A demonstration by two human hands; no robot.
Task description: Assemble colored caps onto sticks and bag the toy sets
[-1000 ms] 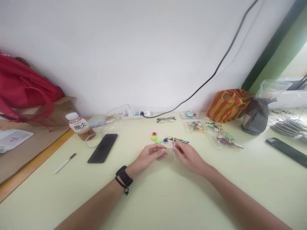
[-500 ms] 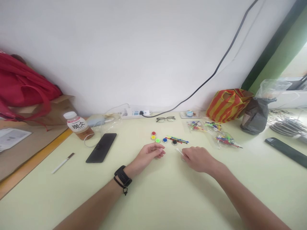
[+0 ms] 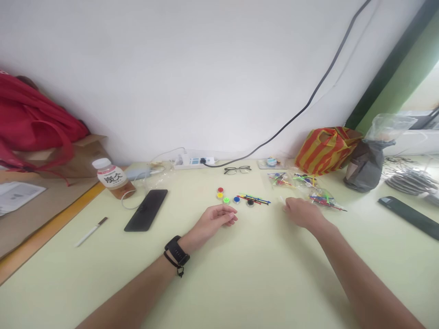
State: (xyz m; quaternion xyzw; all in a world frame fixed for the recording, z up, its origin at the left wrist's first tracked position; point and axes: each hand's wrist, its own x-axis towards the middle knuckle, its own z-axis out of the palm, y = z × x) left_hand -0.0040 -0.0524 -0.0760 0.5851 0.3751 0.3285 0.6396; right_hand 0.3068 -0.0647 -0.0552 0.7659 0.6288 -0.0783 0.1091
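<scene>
My left hand (image 3: 218, 221) rests on the pale table, its fingers loosely curled and nothing visible in them. Just beyond it lie a red disc (image 3: 220, 189), a yellow disc (image 3: 220, 195), a green disc (image 3: 226, 200), a blue disc (image 3: 236, 199) and a black disc (image 3: 250, 202). Thin coloured sticks with pointed ends (image 3: 257, 199) lie behind the black disc. My right hand (image 3: 302, 212) is closed in a pinch on a small white stick (image 3: 281, 199), mostly hidden by the fingers. It is close to the clear bags of coloured parts (image 3: 320, 198).
Eyeglasses (image 3: 238, 170) and a power strip (image 3: 194, 162) lie along the wall. On the left are a black phone (image 3: 147, 210), a pen (image 3: 91, 232) and a drink bottle (image 3: 111, 178). A striped bag (image 3: 325, 151), grey bag (image 3: 365, 167) and dark flat case (image 3: 408, 217) are on the right.
My right hand has moved right and farther from me, toward the clear bags, carrying the small white stick. My left hand has stayed in place.
</scene>
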